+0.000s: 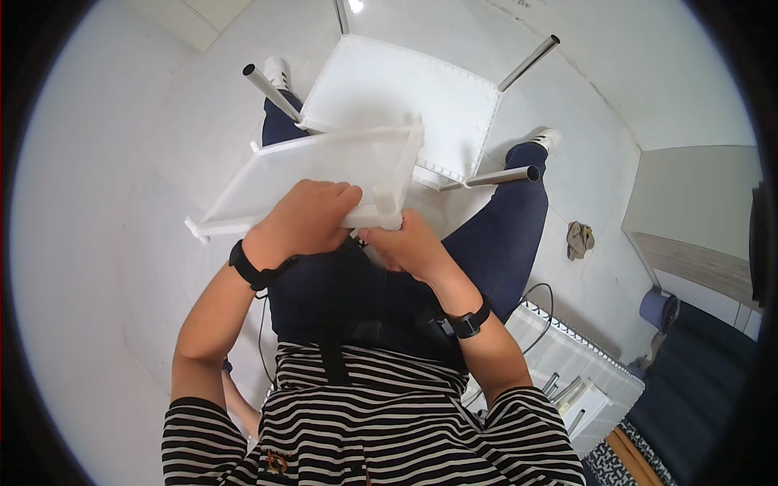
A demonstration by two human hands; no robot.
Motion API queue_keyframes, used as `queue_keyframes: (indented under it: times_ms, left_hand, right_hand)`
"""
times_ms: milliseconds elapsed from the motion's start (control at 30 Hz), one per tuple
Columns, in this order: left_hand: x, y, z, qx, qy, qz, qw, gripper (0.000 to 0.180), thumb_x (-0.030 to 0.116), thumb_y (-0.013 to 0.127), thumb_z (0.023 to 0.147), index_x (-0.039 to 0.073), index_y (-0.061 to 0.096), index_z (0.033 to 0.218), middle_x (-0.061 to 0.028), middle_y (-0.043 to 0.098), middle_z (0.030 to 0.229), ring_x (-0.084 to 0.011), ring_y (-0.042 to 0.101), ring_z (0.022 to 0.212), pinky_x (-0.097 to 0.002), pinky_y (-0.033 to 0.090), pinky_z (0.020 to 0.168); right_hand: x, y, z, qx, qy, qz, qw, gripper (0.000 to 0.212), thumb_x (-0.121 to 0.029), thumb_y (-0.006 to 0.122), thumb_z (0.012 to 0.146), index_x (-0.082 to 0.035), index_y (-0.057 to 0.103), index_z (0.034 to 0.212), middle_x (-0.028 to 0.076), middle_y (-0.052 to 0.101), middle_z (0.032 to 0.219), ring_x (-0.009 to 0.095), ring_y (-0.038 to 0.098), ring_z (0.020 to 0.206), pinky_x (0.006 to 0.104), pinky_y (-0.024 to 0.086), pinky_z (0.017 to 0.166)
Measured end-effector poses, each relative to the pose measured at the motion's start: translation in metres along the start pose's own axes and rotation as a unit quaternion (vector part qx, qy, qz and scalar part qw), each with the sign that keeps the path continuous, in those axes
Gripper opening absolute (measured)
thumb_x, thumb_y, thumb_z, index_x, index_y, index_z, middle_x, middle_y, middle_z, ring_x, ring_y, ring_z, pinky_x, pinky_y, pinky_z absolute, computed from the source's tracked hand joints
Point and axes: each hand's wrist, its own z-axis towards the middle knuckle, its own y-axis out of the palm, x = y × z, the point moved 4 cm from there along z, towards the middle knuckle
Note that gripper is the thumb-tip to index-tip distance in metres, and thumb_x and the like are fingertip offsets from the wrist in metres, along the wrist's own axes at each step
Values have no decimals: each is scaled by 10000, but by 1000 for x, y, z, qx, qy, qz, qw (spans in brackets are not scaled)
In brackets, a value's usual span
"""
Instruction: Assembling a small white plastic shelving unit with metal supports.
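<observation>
A white, translucent plastic shelf tray [324, 162] with tube-like corner sockets is tilted over my lap. My left hand [304, 215] is closed over its near rim, fingers curled over the edge. At the tray's near right corner, just below the socket, my right hand [409, 247] is closed with its thumb pressed in; the underside of that grip is hidden. Beyond the tray, between my legs, a larger white shelf panel [413, 89] rests on the floor. Metal tube legs [527, 65] stick up from its corners. The tray overlaps this panel's near left part in view.
At lower right stands a white perforated-edge panel [531, 328] with metal tubes and white parts on it. A dark cushioned piece [697, 373], a blue roll [658, 309] and a cabinet [689, 202] are farther right. A crumpled brown cloth [579, 240] lies on the floor.
</observation>
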Motion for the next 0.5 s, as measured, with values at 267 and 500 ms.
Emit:
queue_keyframes:
  times_ms: [267, 500]
  left_hand:
    - [-4, -1, 4, 3, 44, -23, 999, 301, 61, 649, 609, 37, 459, 842, -135, 552, 762, -367, 567, 751, -441, 452, 621]
    - [10, 10, 15, 3, 45, 5, 999, 228, 99, 660, 656, 36, 501, 808, -123, 578, 710, -350, 595, 691, -426, 466, 610]
  right_hand:
    - [13, -4, 3, -5, -4, 75, 997, 150, -169, 662, 834, -41, 590, 806, -16, 451, 538, 93, 415, 453, 256, 331, 444]
    - [30, -35, -3, -96, -108, 259, 955, 180, -118, 592, 861, 9, 556, 984, 79, 576, 808, 174, 559, 687, 294, 465, 664]
